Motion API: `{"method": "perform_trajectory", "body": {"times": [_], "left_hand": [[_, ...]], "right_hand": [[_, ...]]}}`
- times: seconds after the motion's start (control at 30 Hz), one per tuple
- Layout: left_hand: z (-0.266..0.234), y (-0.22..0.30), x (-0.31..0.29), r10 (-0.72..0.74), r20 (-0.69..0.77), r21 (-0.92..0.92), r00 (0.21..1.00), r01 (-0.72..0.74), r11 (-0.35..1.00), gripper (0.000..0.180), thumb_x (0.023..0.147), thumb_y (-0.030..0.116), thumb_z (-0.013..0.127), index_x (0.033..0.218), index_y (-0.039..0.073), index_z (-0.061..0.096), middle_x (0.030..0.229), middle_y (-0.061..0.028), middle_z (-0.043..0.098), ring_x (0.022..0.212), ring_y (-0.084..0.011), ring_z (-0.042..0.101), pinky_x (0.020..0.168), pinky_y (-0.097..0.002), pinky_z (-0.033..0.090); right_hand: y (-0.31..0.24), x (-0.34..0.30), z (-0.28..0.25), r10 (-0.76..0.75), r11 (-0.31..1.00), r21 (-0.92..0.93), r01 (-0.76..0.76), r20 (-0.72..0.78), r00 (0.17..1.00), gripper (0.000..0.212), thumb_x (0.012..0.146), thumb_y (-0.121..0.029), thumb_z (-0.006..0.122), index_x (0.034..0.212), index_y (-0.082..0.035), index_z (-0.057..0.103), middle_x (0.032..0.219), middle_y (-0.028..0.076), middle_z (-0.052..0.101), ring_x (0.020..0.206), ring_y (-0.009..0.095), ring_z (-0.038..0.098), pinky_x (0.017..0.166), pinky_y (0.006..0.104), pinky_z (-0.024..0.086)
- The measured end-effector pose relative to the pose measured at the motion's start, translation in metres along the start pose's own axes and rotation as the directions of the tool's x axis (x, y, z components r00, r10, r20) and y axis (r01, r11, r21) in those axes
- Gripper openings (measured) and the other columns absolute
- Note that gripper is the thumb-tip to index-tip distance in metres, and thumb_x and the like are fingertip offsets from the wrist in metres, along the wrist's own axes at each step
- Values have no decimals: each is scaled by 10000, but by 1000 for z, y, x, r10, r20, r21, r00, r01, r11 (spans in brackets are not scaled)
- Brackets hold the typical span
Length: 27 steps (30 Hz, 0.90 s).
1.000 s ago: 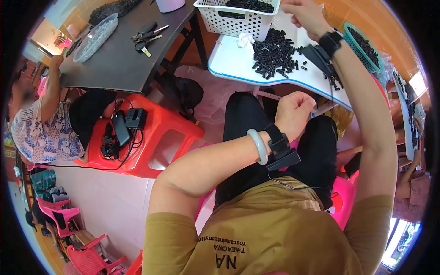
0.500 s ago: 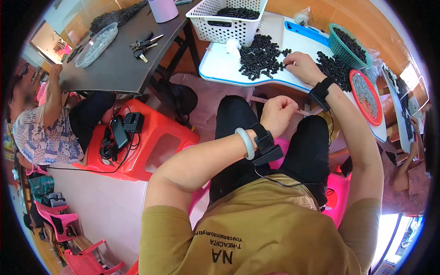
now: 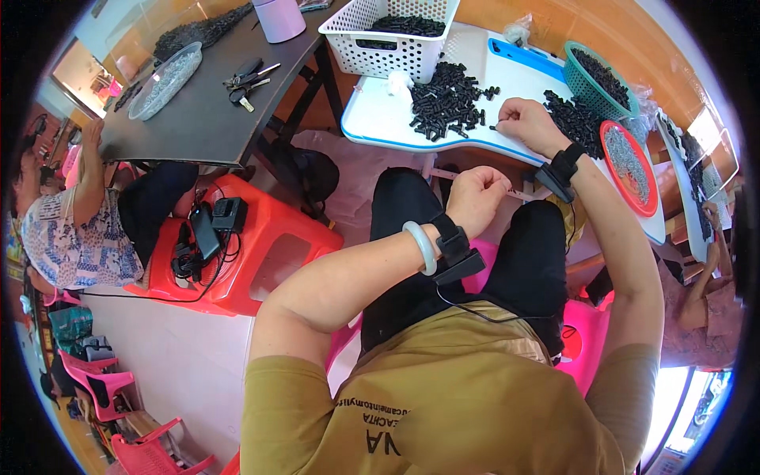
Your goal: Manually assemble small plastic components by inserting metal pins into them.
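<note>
My right hand (image 3: 529,127) is over the front part of the white table (image 3: 372,107), its thumb and fingers pinched on a small black piece (image 3: 494,127). To its left lies a loose pile of small black cylindrical pieces (image 3: 445,99); on its other side is a second pile of similar black pieces (image 3: 574,120). My left hand (image 3: 477,202) hovers above my lap, fingertips pressed together. Whatever it holds, if anything, is hidden or too small to name.
A white perforated basket (image 3: 389,65) and a green basket (image 3: 584,89) hold black pieces. A red tray (image 3: 616,184) has small clear parts. At left are a dark table (image 3: 198,119), a red stool (image 3: 277,222) with chargers, and another person (image 3: 79,229).
My right hand has drawn slightly away from the left pile, to the right and nearer me, with the small black piece. My left hand stays nearly in place.
</note>
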<state>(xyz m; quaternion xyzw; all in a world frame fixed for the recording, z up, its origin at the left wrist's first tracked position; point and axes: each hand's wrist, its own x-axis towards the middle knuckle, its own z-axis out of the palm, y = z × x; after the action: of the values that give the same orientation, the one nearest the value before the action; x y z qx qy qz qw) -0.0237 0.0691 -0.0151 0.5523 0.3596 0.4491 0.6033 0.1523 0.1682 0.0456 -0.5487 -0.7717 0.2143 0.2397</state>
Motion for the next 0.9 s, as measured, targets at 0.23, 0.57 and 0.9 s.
{"method": "perform_trajectory", "body": {"times": [0.23,0.57,0.9], "left_hand": [[2,19,1,256,-106,-120,961,-268,956,104,876,48,588,966,3,614,830,14,598,684,-31,506,604,-177,412],[7,69,-28,592,-24,-39,806,-592,805,281,761,9,668,1031,22,589,813,-25,504,594,-65,461,543,-193,387],[-3,47,-7,659,32,254,751,-644,722,91,795,31,647,883,8,649,763,-87,611,651,-185,584,615,-270,464]], "right_hand": [[-33,-42,-13,235,696,696,-175,9,972,149,848,-114,609,933,5,634,732,8,590,579,62,516,521,187,409],[-90,-123,12,84,106,988,113,-122,989,166,897,-111,553,985,19,605,850,57,604,694,108,547,588,222,429],[-66,-126,32,324,319,945,75,-183,928,94,869,-106,601,854,-20,634,727,21,627,553,85,536,494,198,412]]}}
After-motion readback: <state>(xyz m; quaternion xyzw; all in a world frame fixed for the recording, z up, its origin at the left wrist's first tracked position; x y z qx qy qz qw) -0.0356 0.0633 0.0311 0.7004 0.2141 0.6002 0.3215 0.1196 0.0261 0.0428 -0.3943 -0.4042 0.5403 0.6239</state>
